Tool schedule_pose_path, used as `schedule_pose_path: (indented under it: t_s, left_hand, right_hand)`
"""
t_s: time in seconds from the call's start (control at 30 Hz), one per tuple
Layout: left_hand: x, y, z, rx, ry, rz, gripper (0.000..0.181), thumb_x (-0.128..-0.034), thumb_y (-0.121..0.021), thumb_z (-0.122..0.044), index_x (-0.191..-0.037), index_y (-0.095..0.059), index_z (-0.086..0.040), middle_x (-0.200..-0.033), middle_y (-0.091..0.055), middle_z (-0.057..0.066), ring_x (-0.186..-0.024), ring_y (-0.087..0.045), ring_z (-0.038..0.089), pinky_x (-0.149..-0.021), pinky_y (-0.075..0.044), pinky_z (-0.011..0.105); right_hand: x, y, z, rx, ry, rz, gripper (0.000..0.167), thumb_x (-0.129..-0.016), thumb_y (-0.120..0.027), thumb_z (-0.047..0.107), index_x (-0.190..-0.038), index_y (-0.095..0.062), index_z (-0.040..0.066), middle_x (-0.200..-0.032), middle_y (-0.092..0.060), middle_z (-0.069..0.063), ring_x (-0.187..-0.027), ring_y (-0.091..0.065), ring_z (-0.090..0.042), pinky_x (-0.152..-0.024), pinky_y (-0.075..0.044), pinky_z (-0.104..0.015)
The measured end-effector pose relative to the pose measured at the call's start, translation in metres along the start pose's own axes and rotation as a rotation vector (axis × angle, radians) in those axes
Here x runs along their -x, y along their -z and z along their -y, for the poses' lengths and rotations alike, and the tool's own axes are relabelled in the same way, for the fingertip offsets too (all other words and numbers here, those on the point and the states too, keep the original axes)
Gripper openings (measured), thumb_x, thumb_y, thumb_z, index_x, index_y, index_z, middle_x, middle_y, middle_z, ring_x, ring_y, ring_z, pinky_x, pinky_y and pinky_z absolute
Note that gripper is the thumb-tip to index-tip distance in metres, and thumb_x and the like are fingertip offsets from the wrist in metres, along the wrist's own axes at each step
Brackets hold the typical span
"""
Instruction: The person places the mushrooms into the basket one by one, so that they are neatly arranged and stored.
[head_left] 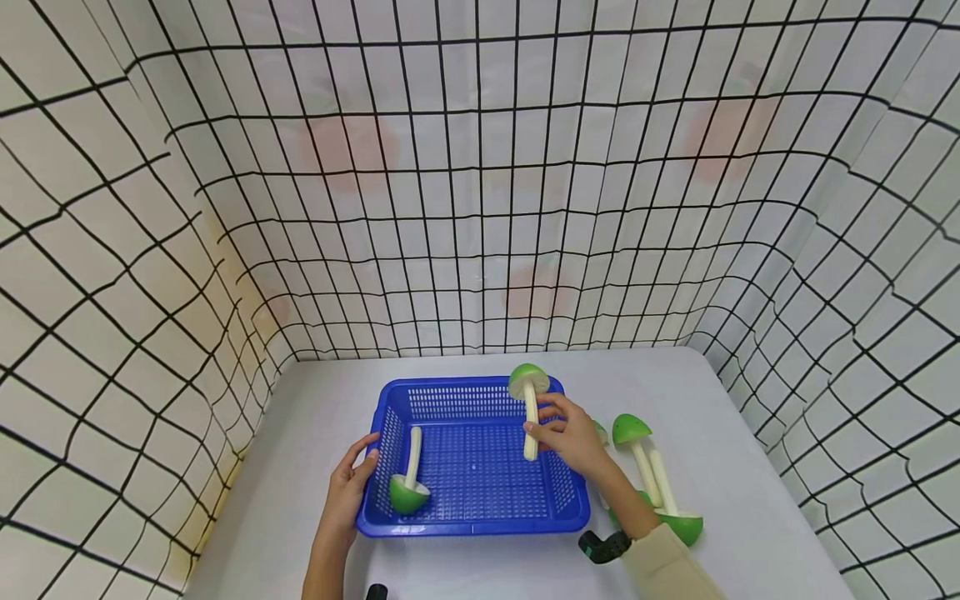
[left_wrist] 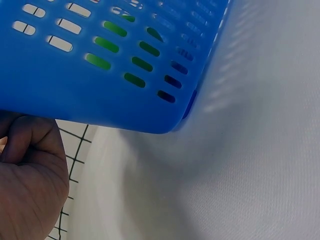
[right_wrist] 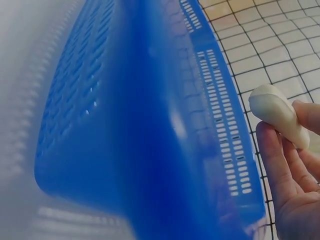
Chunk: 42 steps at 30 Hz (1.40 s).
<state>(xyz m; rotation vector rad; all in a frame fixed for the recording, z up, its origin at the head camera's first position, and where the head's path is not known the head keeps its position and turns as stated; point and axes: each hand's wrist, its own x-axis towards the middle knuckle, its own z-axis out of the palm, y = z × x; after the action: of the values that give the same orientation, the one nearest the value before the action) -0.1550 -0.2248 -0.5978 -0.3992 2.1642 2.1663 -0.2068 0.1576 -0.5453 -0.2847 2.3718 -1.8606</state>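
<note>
**White-backed, grid-lined enclosure, pale worktop (head_left: 757, 500); right hand (head_left: 567, 437) pinching a green-capped mushroom (head_left: 532, 410) at blue basket (head_left: 472, 529)**

Black grid (head_left: 480, 167) is running across the white backing behind the worktop's far edge and down both sides. Basket is sitting around mid-worktop, set in from the far edge, slightly nearer the left edge than the right.

Right hand is pinching the white stem between thumb and fingertips, only part open, the gap about as wide as the stem. Mushroom is showing cap up, a little tilted, held up over the basket's right side. Left hand (head_left: 349, 481) is holding the basket's left rim, fingers bent in at the edge, no mushroom in it.

A second mushroom (head_left: 413, 458) is lying in the basket by its left wall, cap toward the near side. Loose mushrooms (head_left: 642, 467) are lying toward the worktop's right edge, some partly hidden by the right arm; exact count unclear.

Handling, my guess: mushroom is looking light and fairly stiff, probably smooth; cap rim and neck likely the parts to spare. Mid-stem is seeming the best hold; squeezing lightly should be enough. Basket is looking like thin plastic, light, easily sliding, so rim grip is making sense.
</note>
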Motion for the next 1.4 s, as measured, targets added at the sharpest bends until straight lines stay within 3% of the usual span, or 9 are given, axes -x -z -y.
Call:
schedule_pose_path:
  t_s: [0.2,0.53,0.83,1.1,1.4]
  left_hand:
    - [-0.001,0.0,0.0,0.0,-0.004,-0.001,0.051,-0.1054,-0.058,-0.041,-0.152,-0.049,-0.023,-0.133,-0.062,0.02,-0.104,-0.066,0.023,-0.08,-0.057,0.03]
    - [0.0,0.001,-0.001,0.008,-0.001,0.004,0.051,-0.1053,-0.058,-0.04,-0.152,-0.049,-0.023,-0.128,-0.063,0.018,-0.101,-0.067,0.021,-0.079,-0.057,0.031]
    - [0.0,0.001,-0.002,-0.003,0.002,0.001,0.052,-0.1053,-0.058,-0.041,-0.153,-0.048,-0.022,-0.132,-0.061,0.021,-0.103,-0.066,0.023,-0.079,-0.057,0.03]
    - [0.0,0.0,-0.002,0.007,0.003,-0.001,0.052,-0.1055,-0.057,-0.041,-0.153,-0.048,-0.022,-0.129,-0.062,0.019,-0.102,-0.066,0.022,-0.079,-0.057,0.03]
    - [0.001,0.0,-0.001,0.002,0.004,-0.003,0.052,-0.1052,-0.058,-0.042,-0.153,-0.049,-0.023,-0.132,-0.062,0.02,-0.104,-0.066,0.024,-0.08,-0.058,0.031]
  right_hand:
    - [-0.003,-0.012,-0.001,-0.011,-0.015,0.013,0.056,-0.094,-0.076,0.016,-0.144,-0.052,0.006,-0.111,-0.067,-0.018,-0.08,-0.074,-0.018,-0.069,-0.063,-0.038]
    - [-0.009,-0.032,-0.002,-0.044,-0.033,0.028,0.055,-0.094,-0.076,0.014,-0.143,-0.053,0.007,-0.112,-0.067,-0.018,-0.082,-0.074,-0.024,-0.076,-0.061,-0.055]
    - [-0.009,-0.051,-0.003,-0.066,-0.053,0.033,0.054,-0.092,-0.078,0.013,-0.14,-0.055,0.007,-0.11,-0.066,-0.017,-0.079,-0.072,-0.02,-0.075,-0.061,-0.055]
    - [-0.01,-0.063,-0.001,-0.059,-0.046,0.034,0.054,-0.091,-0.079,0.013,-0.14,-0.056,0.007,-0.108,-0.067,-0.017,-0.079,-0.073,-0.022,-0.07,-0.062,-0.048]
    - [-0.014,-0.073,-0.005,-0.031,-0.056,0.059,0.054,-0.092,-0.078,0.016,-0.141,-0.055,0.009,-0.109,-0.068,-0.015,-0.079,-0.073,-0.018,-0.073,-0.062,-0.052]
